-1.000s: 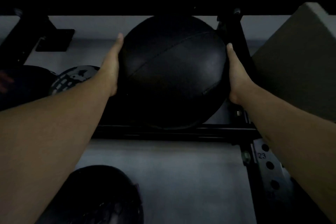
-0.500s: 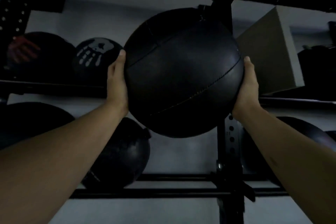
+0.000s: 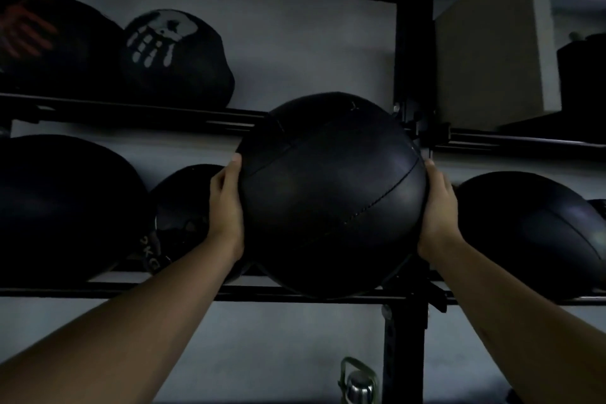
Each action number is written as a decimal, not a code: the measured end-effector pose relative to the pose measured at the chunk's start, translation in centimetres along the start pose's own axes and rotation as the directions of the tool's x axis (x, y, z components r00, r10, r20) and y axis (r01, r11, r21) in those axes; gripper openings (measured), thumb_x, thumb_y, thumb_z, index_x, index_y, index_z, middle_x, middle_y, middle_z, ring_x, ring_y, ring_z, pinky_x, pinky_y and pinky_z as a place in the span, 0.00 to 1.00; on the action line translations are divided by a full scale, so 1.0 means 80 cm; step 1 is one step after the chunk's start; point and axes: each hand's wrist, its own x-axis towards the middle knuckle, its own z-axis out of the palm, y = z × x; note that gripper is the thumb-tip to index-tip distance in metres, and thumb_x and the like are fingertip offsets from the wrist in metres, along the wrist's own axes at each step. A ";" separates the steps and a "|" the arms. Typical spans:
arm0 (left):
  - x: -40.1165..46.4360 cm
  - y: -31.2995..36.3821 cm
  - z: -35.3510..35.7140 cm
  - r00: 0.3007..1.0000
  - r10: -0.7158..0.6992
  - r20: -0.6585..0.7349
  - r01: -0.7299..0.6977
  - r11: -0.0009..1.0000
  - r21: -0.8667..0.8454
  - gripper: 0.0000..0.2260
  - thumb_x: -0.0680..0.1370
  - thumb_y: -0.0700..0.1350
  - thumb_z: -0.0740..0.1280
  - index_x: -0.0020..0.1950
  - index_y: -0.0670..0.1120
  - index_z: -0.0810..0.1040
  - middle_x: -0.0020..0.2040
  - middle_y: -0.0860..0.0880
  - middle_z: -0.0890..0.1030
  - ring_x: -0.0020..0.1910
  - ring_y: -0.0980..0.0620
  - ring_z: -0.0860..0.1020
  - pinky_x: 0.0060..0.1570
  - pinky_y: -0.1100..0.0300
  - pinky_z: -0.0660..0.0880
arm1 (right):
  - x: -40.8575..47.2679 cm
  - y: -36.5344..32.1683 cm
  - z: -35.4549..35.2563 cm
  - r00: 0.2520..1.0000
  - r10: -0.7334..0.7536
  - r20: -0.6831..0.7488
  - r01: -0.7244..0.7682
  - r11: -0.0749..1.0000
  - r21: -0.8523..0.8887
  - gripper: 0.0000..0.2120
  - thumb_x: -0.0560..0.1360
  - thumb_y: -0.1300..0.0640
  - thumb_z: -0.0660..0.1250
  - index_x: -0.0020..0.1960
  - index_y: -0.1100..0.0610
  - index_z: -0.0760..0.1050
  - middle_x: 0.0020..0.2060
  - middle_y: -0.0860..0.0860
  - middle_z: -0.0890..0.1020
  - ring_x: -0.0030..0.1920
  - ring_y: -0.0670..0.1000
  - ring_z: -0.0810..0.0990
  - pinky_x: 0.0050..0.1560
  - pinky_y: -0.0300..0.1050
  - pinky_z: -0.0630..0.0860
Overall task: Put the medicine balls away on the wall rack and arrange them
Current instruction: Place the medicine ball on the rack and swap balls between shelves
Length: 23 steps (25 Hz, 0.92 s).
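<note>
I hold a large black stitched medicine ball (image 3: 331, 193) between both palms, in front of the black wall rack (image 3: 196, 293). My left hand (image 3: 226, 207) presses its left side and my right hand (image 3: 437, 210) its right side. The ball's underside hangs level with the lower rail, just left of the rack's upright post (image 3: 414, 59). On the lower shelf to its left sit a big black ball (image 3: 65, 207) and a smaller one (image 3: 183, 210), partly hidden by my left hand.
The upper shelf holds a ball with a white hand print (image 3: 173, 56) and one with a red hand print (image 3: 49, 43). Another black ball (image 3: 531, 233) lies right of the post. A grey box (image 3: 492, 43) stands upper right. A metal bottle (image 3: 359, 384) stands below.
The view tilted up from the floor to the rack. The ball came off the floor-level bar, rose to the upper shelf height, and now sits lower, at the lower shelf.
</note>
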 end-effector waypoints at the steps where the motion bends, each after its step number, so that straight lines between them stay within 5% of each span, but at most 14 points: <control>1: 0.005 -0.008 0.006 1.000 0.006 -0.024 -0.006 1.000 0.021 0.35 0.72 0.70 0.68 0.71 0.49 0.79 0.64 0.45 0.85 0.63 0.44 0.84 0.68 0.42 0.78 | 0.009 0.008 -0.003 1.000 0.010 -0.008 -0.010 1.000 -0.012 0.24 0.69 0.33 0.66 0.60 0.43 0.82 0.56 0.47 0.87 0.59 0.55 0.84 0.60 0.56 0.80; 5: 0.022 -0.052 0.023 0.993 -0.030 -0.110 0.033 0.999 0.033 0.37 0.67 0.71 0.70 0.69 0.51 0.80 0.62 0.47 0.86 0.61 0.45 0.84 0.67 0.42 0.79 | 0.057 0.043 -0.008 0.999 -0.050 -0.003 0.050 0.998 -0.045 0.12 0.74 0.37 0.65 0.49 0.40 0.84 0.51 0.45 0.87 0.60 0.53 0.83 0.64 0.57 0.79; 9: 0.043 -0.085 0.046 0.997 -0.008 -0.081 0.018 0.992 0.125 0.25 0.67 0.66 0.73 0.61 0.56 0.85 0.59 0.51 0.87 0.60 0.49 0.84 0.67 0.46 0.78 | 0.092 0.103 -0.034 0.992 -0.125 -0.022 0.122 0.987 -0.106 0.15 0.81 0.44 0.60 0.60 0.46 0.83 0.57 0.47 0.86 0.62 0.51 0.82 0.68 0.58 0.76; 11: 0.063 -0.092 0.061 0.998 0.023 0.053 -0.037 0.961 0.273 0.24 0.66 0.66 0.74 0.60 0.59 0.86 0.58 0.56 0.87 0.60 0.56 0.84 0.68 0.52 0.78 | 0.108 0.126 -0.037 0.978 -0.207 -0.013 0.202 0.967 -0.157 0.16 0.82 0.44 0.59 0.62 0.46 0.82 0.59 0.46 0.84 0.64 0.48 0.80 0.69 0.55 0.75; 15: 0.099 -0.116 0.069 0.994 0.039 0.105 -0.078 0.909 0.409 0.31 0.67 0.68 0.74 0.68 0.61 0.80 0.68 0.53 0.81 0.66 0.53 0.80 0.71 0.49 0.76 | 0.151 0.129 0.001 0.886 -0.351 0.302 0.446 0.824 -0.350 0.15 0.81 0.43 0.62 0.64 0.43 0.80 0.60 0.42 0.79 0.62 0.35 0.75 0.64 0.37 0.68; 23: 0.120 -0.131 0.070 0.988 0.132 0.077 -0.153 0.879 0.451 0.26 0.69 0.68 0.73 0.64 0.62 0.82 0.67 0.52 0.81 0.65 0.54 0.81 0.69 0.52 0.77 | 0.169 0.138 0.006 0.890 -0.331 0.313 0.441 0.799 -0.410 0.16 0.81 0.43 0.61 0.66 0.44 0.78 0.65 0.46 0.76 0.66 0.45 0.75 0.69 0.45 0.70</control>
